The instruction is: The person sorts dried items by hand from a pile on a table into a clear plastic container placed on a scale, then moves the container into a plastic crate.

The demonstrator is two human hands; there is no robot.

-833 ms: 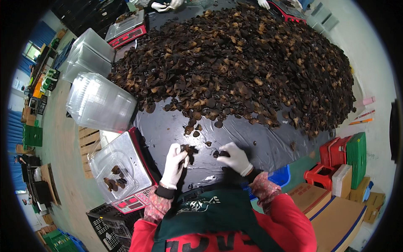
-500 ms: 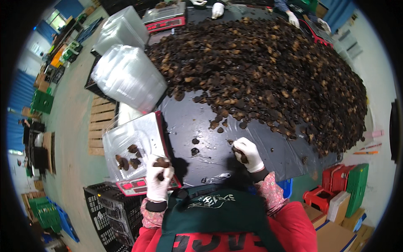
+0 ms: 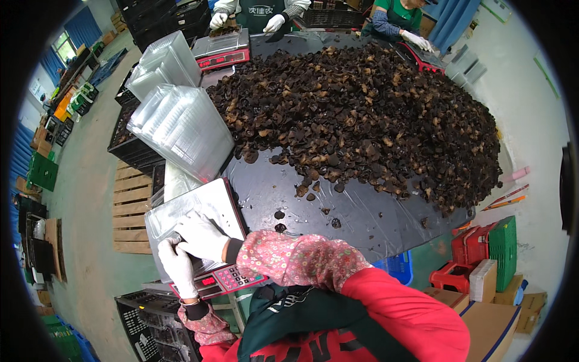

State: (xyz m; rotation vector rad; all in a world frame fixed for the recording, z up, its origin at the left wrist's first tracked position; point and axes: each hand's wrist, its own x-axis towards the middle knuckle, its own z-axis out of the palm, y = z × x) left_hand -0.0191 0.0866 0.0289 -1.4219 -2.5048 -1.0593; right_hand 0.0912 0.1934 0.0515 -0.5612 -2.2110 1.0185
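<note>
A red and silver scale (image 3: 221, 211) stands at my lower left, a clear plastic tray (image 3: 161, 221) on its plate. My right hand (image 3: 204, 237), in a white glove, reaches across to the left over the tray, its fingers bent down together. Beside it, my left hand (image 3: 175, 265), also gloved, is curled at the tray's near left side. Whatever the fingers hold is hidden, and so is most of the tray's inside. A large heap of dark brown mushroom pieces, like wood ear (image 3: 356, 120), covers the far part of the black-sheeted table (image 3: 271, 187).
Stacked clear trays (image 3: 184, 130) lean left of the heap. A few loose pieces (image 3: 279, 215) lie right of the scale. Across the table, two people in white gloves work at other scales (image 3: 223, 57). Black crates (image 3: 158, 320) stand below left, a red stool (image 3: 449, 276) at right.
My right hand has swung left from the table to the tray, beside my left hand. My left hand has shifted left off the scale's right side. The view has tilted up, showing more of the people opposite.
</note>
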